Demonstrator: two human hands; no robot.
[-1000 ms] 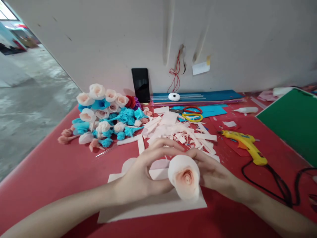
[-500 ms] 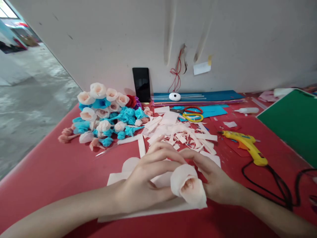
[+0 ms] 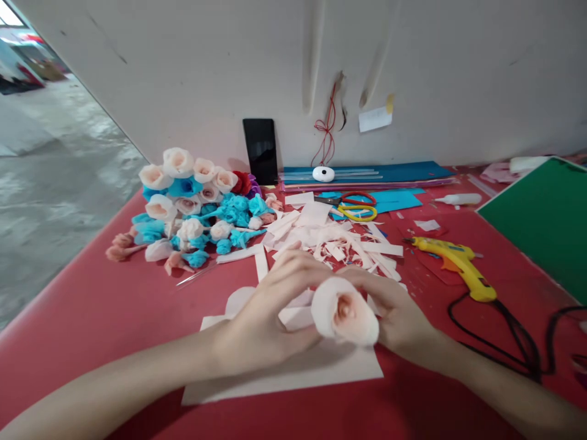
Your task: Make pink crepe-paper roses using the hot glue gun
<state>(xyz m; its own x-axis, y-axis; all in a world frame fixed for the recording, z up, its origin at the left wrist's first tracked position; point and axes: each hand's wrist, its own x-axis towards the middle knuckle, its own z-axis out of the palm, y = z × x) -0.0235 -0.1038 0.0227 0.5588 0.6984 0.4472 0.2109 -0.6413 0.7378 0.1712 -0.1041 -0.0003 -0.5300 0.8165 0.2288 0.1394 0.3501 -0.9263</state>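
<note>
A pale peach paper flower (image 3: 346, 313), its cupped petals around a darker centre, is held between both hands above the table. My left hand (image 3: 279, 305) curves around its left side, thumb against the lower petals and fingers behind it. Gripping the flower from the right is my right hand (image 3: 394, 305), its fingertips partly hidden behind the petals. Beneath the hands lies a sheet of pale paper (image 3: 284, 382) on the red table, with rounded pieces of the same paper on its far part.
Finished paper flowers (image 3: 192, 208) are heaped at the left. Pale scraps (image 3: 339, 244) lie beyond the hands, with scissors (image 3: 358, 206) behind. A yellow glue gun (image 3: 458, 266) with its black cable lies right, near a green board (image 3: 545, 220). A phone (image 3: 260, 151) leans against the wall.
The flower has risen slightly and turned so that its opening faces me more squarely. Both hands moved up a little with it and still hold it.
</note>
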